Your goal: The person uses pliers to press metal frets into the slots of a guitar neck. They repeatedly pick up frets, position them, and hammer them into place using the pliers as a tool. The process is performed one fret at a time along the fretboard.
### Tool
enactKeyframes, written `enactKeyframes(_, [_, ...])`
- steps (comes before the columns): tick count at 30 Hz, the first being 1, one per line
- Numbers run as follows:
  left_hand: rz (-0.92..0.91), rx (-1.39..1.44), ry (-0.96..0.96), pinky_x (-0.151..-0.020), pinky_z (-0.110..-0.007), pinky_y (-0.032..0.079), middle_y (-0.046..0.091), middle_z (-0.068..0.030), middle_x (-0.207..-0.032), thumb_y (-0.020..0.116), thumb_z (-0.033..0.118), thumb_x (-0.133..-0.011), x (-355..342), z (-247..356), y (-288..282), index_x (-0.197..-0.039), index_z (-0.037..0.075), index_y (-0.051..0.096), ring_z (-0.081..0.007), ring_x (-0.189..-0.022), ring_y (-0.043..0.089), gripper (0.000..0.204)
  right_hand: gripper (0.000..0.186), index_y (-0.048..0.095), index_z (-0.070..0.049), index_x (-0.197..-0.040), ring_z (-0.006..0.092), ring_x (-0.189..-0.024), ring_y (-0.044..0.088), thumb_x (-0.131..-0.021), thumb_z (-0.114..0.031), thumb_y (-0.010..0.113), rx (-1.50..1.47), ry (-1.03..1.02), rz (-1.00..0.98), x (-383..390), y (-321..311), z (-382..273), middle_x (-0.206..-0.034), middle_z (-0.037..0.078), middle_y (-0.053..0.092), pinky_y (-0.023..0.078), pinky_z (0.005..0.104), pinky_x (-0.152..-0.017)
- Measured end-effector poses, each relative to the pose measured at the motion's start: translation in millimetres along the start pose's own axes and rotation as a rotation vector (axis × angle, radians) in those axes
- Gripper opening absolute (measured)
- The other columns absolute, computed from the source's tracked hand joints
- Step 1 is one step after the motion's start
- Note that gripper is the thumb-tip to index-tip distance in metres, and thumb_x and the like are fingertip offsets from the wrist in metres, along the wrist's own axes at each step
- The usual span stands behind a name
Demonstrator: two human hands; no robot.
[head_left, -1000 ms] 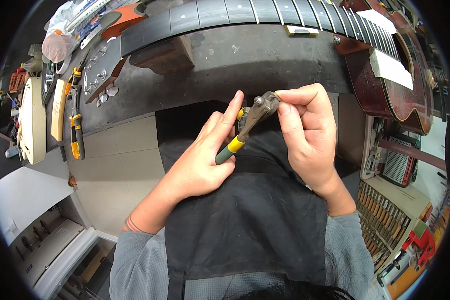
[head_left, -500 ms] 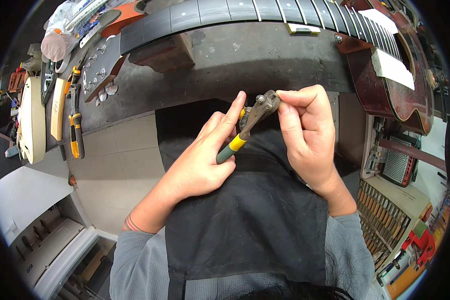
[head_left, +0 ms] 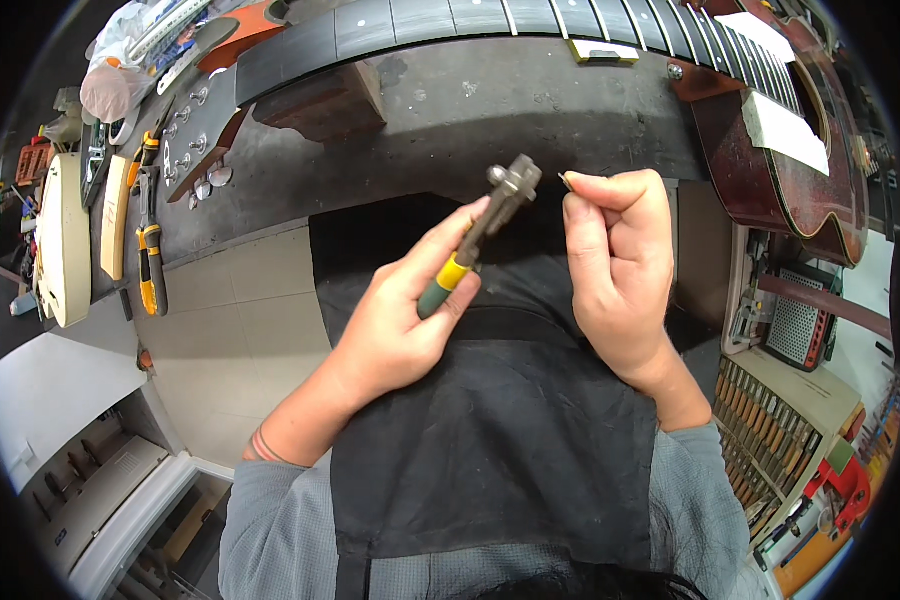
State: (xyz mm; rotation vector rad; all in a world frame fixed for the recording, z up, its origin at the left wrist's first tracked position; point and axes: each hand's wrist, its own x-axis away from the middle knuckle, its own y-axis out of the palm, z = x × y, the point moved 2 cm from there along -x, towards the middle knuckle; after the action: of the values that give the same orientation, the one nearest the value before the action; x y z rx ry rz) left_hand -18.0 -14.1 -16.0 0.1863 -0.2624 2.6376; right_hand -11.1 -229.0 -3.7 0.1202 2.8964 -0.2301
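Observation:
My left hand [head_left: 390, 310] is wrapped round the green-and-yellow handles of end-cutting pliers [head_left: 444, 285], held above my black apron. Their metal head points up and to the right. Just right of the jaws, apart from them, my right hand [head_left: 620, 260] pinches a small, thin metal piece [head_left: 566, 182] between thumb and forefinger. Only its tip shows, so its full length is hidden. Beyond both hands lies a guitar neck [head_left: 390, 28] with a dark fingerboard; metal frets cross its right part, while the left part has bare slots.
A wooden block [head_left: 320, 105] supports the neck on the dark workbench [head_left: 470, 110]. The dark red guitar body [head_left: 750, 190] is at the right, the headstock [head_left: 205, 140] at the left. Yellow-and-black cutters [head_left: 150, 245] lie near the bench edge. A tool rack [head_left: 770, 430] stands at lower right.
The pliers have come away from my right fingers, tipping up and slightly left. The thin metal piece now shows at my right fingertips. My left forefinger has curled in closer to the pliers.

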Motion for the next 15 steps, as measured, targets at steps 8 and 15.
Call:
enactKeyframes(8, [0.018,-0.004,-0.012,-0.128,-0.039,0.036,0.055,-0.0181,-0.167,0.063,0.000,-0.106,-0.8,-2.8,-4.2,-0.168,0.002,0.043,-0.0314,-0.157,0.050,0.065,0.011,0.060,0.001,-0.122,-0.0010,-0.069,0.047,-0.111,0.004,0.060,-0.049,0.039,-0.002,-1.0,1.3,-2.0,-0.083,-0.005,0.058,0.040,0.0199,-0.060])
enactKeyframes(15, [0.057,-0.070,-0.016,-0.124,-0.038,0.041,0.058,-0.0205,-0.163,0.067,0.002,-0.100,-1.7,5.5,-11.2,-0.168,0.006,0.044,-0.0317,-0.151,0.056,0.072,0.013,0.061,0.001,-0.125,-0.0014,-0.071,0.046,-0.112,-0.002,0.060,-0.150,0.192,-0.024,-4.0,0.5,-5.5,-0.084,-0.004,0.059,0.039,0.0183,-0.063])
